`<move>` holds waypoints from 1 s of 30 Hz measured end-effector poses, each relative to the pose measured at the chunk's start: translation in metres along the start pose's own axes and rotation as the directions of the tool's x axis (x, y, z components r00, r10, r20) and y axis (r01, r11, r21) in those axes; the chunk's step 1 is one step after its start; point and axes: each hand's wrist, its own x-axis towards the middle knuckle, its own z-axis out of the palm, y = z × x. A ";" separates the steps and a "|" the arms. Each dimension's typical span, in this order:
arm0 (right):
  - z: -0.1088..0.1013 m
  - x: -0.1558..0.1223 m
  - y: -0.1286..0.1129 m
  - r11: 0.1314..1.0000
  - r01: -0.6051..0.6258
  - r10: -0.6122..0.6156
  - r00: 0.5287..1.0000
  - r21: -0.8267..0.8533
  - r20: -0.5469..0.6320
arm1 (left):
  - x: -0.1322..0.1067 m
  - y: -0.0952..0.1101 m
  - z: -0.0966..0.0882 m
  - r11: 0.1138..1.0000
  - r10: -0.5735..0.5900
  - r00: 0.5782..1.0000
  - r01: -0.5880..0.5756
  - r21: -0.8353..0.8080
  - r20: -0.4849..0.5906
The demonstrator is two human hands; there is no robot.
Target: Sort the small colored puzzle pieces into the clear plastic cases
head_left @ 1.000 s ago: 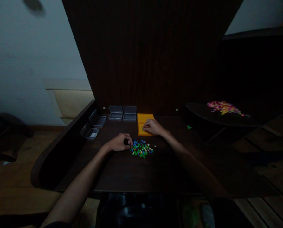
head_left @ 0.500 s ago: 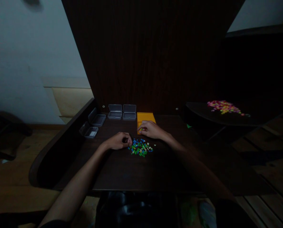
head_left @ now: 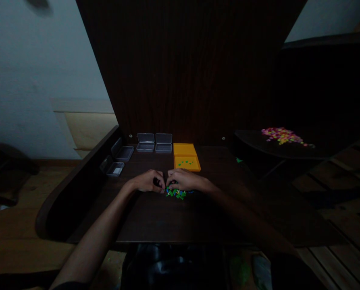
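A pile of tiny green, blue and pale plastic pieces (head_left: 178,194) lies on the dark tabletop, partly covered by my right hand. My left hand (head_left: 150,181) rests at the pile's left edge with thumb and fingertips pinched together; whatever they hold is too small to make out. Over the top of the pile, my right hand (head_left: 184,179) has its fingers curled down, tips close to those of the left. Just beyond it lies an open yellow box (head_left: 194,169) with several small green pieces (head_left: 186,162) scattered in its tray.
Several clear plastic boxes with raised lids, such as this clear box (head_left: 163,147), line the back and left of the table. On a side shelf at right sits a heap of pink and yellow pieces (head_left: 282,135). A tall dark panel (head_left: 194,72) rises behind.
My right hand has moved from the yellow box back toward me to the pile, uncovering the green pieces in the tray. The left hand stays beside the pile, slightly lower.
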 end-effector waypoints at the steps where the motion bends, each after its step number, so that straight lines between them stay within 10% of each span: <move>1: 0.000 0.000 0.000 1.000 0.000 0.000 1.000 -0.003 0.002 | 0.000 0.000 0.000 1.000 0.000 1.000 0.000 -0.001 0.001; 14: -0.006 -0.004 0.000 1.000 -0.006 0.007 0.996 0.005 -0.094 | -0.001 0.013 -0.004 0.987 -0.031 0.950 -0.019 -0.157 -0.311; 21: -0.030 -0.021 0.034 0.956 -0.291 0.275 0.929 -0.028 -0.249 | 0.003 0.009 -0.001 0.949 -0.112 0.846 -0.064 -0.309 -0.522; 30: -0.016 -0.026 0.048 0.836 -0.505 0.466 0.860 -0.215 -0.209 | 0.010 0.008 0.003 0.978 -0.093 0.810 -0.035 -0.206 -0.578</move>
